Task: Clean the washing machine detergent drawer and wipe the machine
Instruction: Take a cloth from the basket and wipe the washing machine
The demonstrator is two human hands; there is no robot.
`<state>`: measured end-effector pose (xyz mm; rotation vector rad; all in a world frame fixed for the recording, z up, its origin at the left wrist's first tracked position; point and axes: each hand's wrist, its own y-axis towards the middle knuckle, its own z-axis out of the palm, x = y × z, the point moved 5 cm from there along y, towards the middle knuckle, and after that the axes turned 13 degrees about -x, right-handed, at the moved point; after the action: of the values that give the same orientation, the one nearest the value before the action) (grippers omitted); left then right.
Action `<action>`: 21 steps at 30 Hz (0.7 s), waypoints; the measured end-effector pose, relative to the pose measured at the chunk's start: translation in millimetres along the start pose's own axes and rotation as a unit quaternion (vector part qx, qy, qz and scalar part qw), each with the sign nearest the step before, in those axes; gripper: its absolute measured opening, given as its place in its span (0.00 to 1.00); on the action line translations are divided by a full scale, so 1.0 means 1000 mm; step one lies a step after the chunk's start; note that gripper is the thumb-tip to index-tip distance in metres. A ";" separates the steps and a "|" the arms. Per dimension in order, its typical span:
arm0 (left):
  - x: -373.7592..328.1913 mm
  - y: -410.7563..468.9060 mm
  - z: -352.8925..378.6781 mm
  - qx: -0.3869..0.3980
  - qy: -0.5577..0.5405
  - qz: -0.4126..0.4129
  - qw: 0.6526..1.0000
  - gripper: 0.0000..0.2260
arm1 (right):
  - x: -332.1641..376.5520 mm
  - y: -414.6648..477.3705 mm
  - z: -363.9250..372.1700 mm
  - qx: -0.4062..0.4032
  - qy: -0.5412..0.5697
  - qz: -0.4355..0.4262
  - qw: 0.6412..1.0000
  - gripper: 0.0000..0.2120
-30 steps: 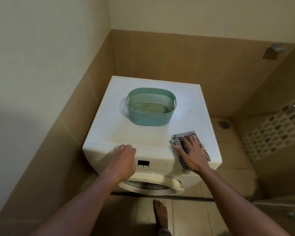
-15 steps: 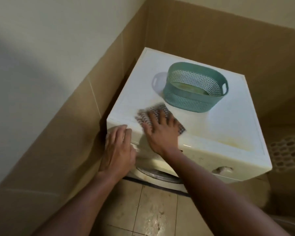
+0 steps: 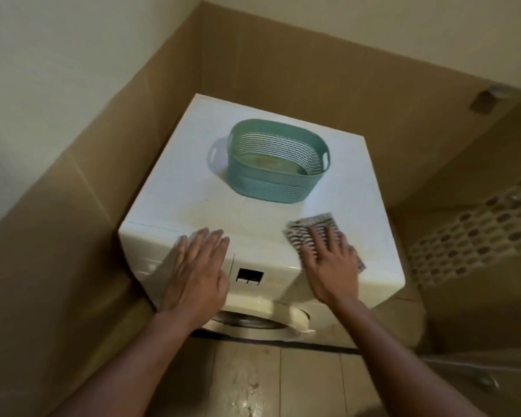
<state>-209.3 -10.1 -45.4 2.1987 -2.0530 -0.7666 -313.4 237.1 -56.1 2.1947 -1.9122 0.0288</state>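
Our two hands rest on the washing machine (image 3: 175, 191), a checked cloth (image 3: 301, 233) under one.
At 4 o'clock on the lid, our right hand (image 3: 331, 266) presses the cloth flat, fingers straight and spread. At 7 o'clock our left hand (image 3: 197, 272) lies flat over the front edge, fingers straight, holding nothing. A green basket (image 3: 268, 189) stands toward 12 o'clock, apart from both.
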 end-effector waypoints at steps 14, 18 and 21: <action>-0.066 0.037 0.042 0.022 -0.006 0.079 0.997 0.26 | -0.045 0.088 0.007 0.046 0.000 0.033 0.998 0.27; -0.054 0.027 0.036 0.028 -0.018 0.051 0.998 0.25 | -0.013 0.022 -0.003 0.021 0.004 0.017 1.000 0.27; -0.037 0.023 0.024 0.020 -0.018 0.021 0.999 0.26 | 0.049 0.008 0.007 0.015 0.017 -0.032 0.999 0.28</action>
<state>-239.6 29.0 -46.4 2.1692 -2.1430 -0.7733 -315.1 186.9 -53.6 2.2583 -1.8338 0.0828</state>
